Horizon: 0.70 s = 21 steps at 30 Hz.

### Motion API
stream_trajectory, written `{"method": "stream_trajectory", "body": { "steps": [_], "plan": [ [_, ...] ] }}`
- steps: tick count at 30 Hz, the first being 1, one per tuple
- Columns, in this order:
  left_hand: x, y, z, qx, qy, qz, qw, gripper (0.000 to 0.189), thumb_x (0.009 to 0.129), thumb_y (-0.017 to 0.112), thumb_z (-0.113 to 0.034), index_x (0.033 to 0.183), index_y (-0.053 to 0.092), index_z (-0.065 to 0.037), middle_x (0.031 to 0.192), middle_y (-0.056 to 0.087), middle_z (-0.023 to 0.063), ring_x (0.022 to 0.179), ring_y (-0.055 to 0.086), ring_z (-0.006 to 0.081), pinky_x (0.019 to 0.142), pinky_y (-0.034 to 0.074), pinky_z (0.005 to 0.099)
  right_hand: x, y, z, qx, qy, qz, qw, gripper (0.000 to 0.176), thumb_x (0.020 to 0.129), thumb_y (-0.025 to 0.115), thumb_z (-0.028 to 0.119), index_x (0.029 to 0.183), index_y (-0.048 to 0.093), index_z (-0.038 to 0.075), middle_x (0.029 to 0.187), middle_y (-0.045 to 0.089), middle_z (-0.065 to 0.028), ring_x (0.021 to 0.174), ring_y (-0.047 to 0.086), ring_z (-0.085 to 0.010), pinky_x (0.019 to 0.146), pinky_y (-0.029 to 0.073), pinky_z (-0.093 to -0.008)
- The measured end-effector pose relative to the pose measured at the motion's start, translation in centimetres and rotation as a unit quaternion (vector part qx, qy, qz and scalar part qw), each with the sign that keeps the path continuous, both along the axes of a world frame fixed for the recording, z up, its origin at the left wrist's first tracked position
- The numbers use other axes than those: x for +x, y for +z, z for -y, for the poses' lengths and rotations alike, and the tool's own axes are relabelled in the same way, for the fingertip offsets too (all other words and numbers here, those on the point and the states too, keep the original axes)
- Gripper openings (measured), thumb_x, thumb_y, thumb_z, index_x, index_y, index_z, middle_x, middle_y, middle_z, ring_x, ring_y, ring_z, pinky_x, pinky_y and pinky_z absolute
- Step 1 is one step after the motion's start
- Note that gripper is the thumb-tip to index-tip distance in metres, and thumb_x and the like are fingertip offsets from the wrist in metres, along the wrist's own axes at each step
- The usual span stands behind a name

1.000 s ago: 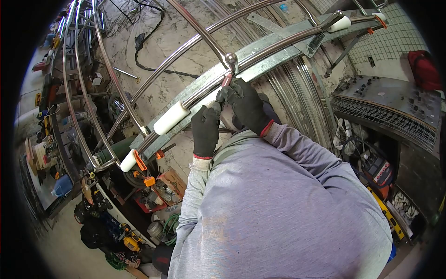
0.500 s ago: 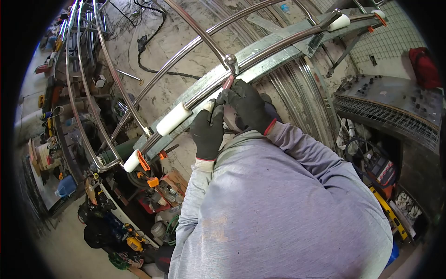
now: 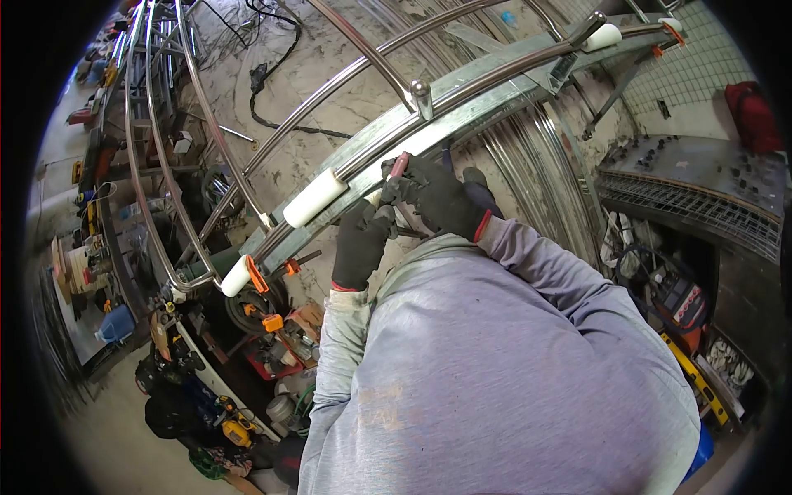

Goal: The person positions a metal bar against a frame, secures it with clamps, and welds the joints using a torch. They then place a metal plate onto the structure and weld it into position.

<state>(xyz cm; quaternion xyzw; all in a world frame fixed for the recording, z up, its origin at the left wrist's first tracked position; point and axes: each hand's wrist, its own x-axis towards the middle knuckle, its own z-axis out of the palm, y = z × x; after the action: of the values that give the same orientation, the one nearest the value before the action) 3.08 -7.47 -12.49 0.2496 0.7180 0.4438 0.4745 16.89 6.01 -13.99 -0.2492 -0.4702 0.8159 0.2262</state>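
My right hand (image 3: 437,194), in a dark glove with a red cuff edge, is closed around a small reddish tool (image 3: 399,165) near the middle of the view. My left hand (image 3: 361,246), gloved alike, is just left of it, its fingers curled near the lower end of that tool; what they hold is too small to tell. Beyond both hands runs a curved shiny tube (image 3: 495,78) over a flat grey metal strip (image 3: 363,202). White sleeves (image 3: 315,199) wrap the tube. An upright tube end (image 3: 421,97) stands above the tool.
More bent shiny tubes (image 3: 206,107) rise at the left. Orange clamps (image 3: 272,322) and boxes of tools lie below them. A dark metal bench (image 3: 685,177) with wire mesh is at the right, with a yellow level (image 3: 695,379) below. Long metal bars (image 3: 536,165) lie on the floor.
The reddish tool and my right hand have drawn back from the upright tube end. My left hand has shifted slightly left and down. The view has shifted a little.
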Motion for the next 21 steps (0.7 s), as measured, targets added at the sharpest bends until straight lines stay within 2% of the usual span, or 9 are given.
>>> {"method": "stream_trajectory", "body": {
  "steps": [2, 4, 8, 10, 11, 14, 17, 20, 21],
  "plan": [
    [0.3, -0.2, 0.3, 0.007, -0.003, -0.028, 1.0, 0.017, 0.099, 0.067, -0.018, 0.099, 0.07, -0.001, 0.072, 0.061, -0.0014, 0.058, 0.047, 0.0044, 0.051, 0.035, 0.0259, 0.1, 0.2, 0.2, -0.03, -0.005, -0.006, 1.0, 0.023, 0.106, 0.063, 0.014, 0.121, 0.061, -0.002, 0.107, 0.068, -0.0051, 0.101, 0.064, -0.0125, 0.091, 0.053, -0.0284],
    [0.9, 0.2, 0.3, -0.001, -0.015, -0.085, 0.996, 0.026, 0.1, 0.066, -0.021, 0.082, 0.067, -0.003, 0.063, 0.056, -0.0023, 0.054, 0.046, 0.0064, 0.052, 0.036, 0.0261, 0.4, -0.5, 0.0, 0.378, -0.006, 0.029, 0.925, 0.023, 0.105, 0.064, 0.014, 0.12, 0.061, -0.003, 0.109, 0.069, -0.0074, 0.101, 0.065, -0.014, 0.09, 0.053, -0.0304],
    [2.3, -1.2, 0.9, 0.073, 0.039, -0.129, 0.988, 0.025, 0.099, 0.067, -0.022, 0.084, 0.066, -0.002, 0.06, 0.058, 0.0022, 0.053, 0.05, 0.01, 0.049, 0.039, 0.0339, 0.2, -3.9, 0.2, 0.558, -0.031, 0.098, 0.823, 0.028, 0.103, 0.063, 0.02, 0.118, 0.064, -0.003, 0.107, 0.068, -0.0168, 0.104, 0.065, -0.0339, 0.089, 0.052, -0.0418],
    [2.5, -5.0, 2.0, 0.134, 0.03, -0.453, 0.881, 0.033, 0.101, 0.067, -0.031, 0.084, 0.064, -0.004, 0.064, 0.06, 0.0165, 0.063, 0.061, 0.033, 0.059, 0.046, 0.0457, 0.4, -1.8, -0.1, 0.588, 0.024, 0.137, 0.796, 0.026, 0.103, 0.062, 0.019, 0.118, 0.065, -0.002, 0.111, 0.068, -0.0178, 0.108, 0.065, -0.0344, 0.089, 0.051, -0.0476],
    [2.9, -2.9, 1.8, 0.128, 0.01, -0.489, 0.863, 0.036, 0.101, 0.065, -0.036, 0.082, 0.064, -0.006, 0.069, 0.061, 0.0203, 0.069, 0.062, 0.0417, 0.061, 0.046, 0.0492, 0.0, -2.7, 0.2, 0.58, -0.023, 0.102, 0.808, 0.026, 0.103, 0.063, 0.02, 0.119, 0.066, -0.001, 0.108, 0.069, -0.0151, 0.102, 0.065, -0.0298, 0.086, 0.052, -0.0454],
    [2.8, -1.5, 1.5, 0.088, 0.035, -0.445, 0.891, 0.025, 0.095, 0.07, -0.03, 0.097, 0.07, -0.005, 0.078, 0.066, 0.0204, 0.072, 0.065, 0.0421, 0.061, 0.048, 0.0506, -0.6, -1.2, 0.9, 0.331, -0.025, 0.091, 0.939, 0.027, 0.103, 0.066, 0.022, 0.118, 0.068, 0.001, 0.097, 0.068, -0.0045, 0.085, 0.062, -0.0131, 0.073, 0.051, -0.0343],
    [1.3, -0.4, 0.7, 0.101, 0.006, -0.475, 0.874, 0.027, 0.097, 0.07, -0.03, 0.102, 0.071, -0.004, 0.076, 0.068, 0.0172, 0.068, 0.068, 0.0347, 0.062, 0.051, 0.0464, -0.6, 0.0, -0.1, 0.16, 0.011, 0.096, 0.982, 0.025, 0.103, 0.067, 0.022, 0.118, 0.067, 0.001, 0.087, 0.062, 0.0014, 0.081, 0.056, -0.0062, 0.066, 0.047, -0.0246],
    [0.3, 1.3, 0.9, 0.137, 0.032, -0.339, 0.93, 0.036, 0.102, 0.067, -0.033, 0.117, 0.069, -0.001, 0.087, 0.073, 0.0121, 0.078, 0.071, 0.0231, 0.074, 0.056, 0.0395, 0.0, 0.2, -0.6, 0.026, -0.016, 0.012, 0.999, 0.023, 0.105, 0.066, 0.022, 0.115, 0.067, 0.002, 0.085, 0.061, 0.0015, 0.077, 0.054, -0.0043, 0.062, 0.045, -0.0228],
    [-0.2, 1.1, 1.3, 0.209, 0.077, -0.194, 0.955, 0.04, 0.105, 0.062, -0.033, 0.125, 0.064, 0.002, 0.097, 0.073, 0.0121, 0.088, 0.07, 0.0202, 0.082, 0.056, 0.0373, 0.0, 1.3, -0.8, 0.063, -0.025, -0.022, 0.997, 0.022, 0.107, 0.062, 0.026, 0.108, 0.066, 0.004, 0.083, 0.06, 0.0016, 0.07, 0.053, -0.0038, 0.057, 0.044, -0.0225]
  ]
}}
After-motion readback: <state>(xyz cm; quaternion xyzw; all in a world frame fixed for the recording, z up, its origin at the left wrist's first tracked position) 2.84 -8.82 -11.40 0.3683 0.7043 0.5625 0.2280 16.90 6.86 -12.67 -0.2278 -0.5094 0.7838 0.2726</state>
